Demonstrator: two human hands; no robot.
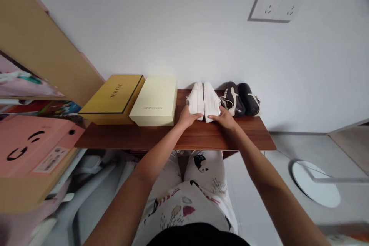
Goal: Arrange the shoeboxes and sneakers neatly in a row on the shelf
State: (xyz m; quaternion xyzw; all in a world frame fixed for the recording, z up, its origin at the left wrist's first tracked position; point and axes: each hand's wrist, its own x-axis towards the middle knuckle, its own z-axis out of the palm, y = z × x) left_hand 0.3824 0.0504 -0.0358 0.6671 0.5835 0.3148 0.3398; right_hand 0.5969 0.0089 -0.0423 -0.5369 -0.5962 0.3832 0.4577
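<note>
A pair of white sneakers stands side by side on the brown wooden shelf board, toes toward the wall. My left hand is closed round the heel end of the left white sneaker, thumb across its back. My right hand grips the right white sneaker the same way. Just right of that hand rests a pair of dark sneakers with cream trim, the nearer dark sneaker showing its laces and the other dark sneaker beyond it.
Left of the sneakers on the wooden board lie a cream shoebox and a yellow box. A pink box sits at the far left. Wall sockets are above right; a round white base stands on the floor.
</note>
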